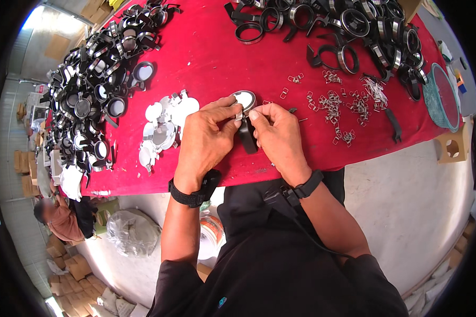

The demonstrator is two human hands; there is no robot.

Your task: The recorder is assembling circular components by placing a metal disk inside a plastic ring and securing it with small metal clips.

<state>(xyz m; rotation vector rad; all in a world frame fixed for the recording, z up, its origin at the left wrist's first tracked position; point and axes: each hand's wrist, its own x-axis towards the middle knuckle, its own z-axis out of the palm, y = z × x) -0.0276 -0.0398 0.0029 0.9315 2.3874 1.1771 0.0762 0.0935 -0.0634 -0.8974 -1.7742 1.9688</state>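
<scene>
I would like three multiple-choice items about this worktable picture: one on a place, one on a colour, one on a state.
1. Where does the pile of white discs lie?
A. to the left of the left hand
B. inside the teal basket
C. on the floor

2. What colour is the table cover?
A. blue
B. red
C. yellow

3. How is the round black-handled mirror held?
A. left hand only
B. lying untouched
C. between both hands

Answers: 1 A, the discs lie beside the left hand. 2 B, the cloth is red. 3 C, the left hand and right hand both pinch it.
</scene>
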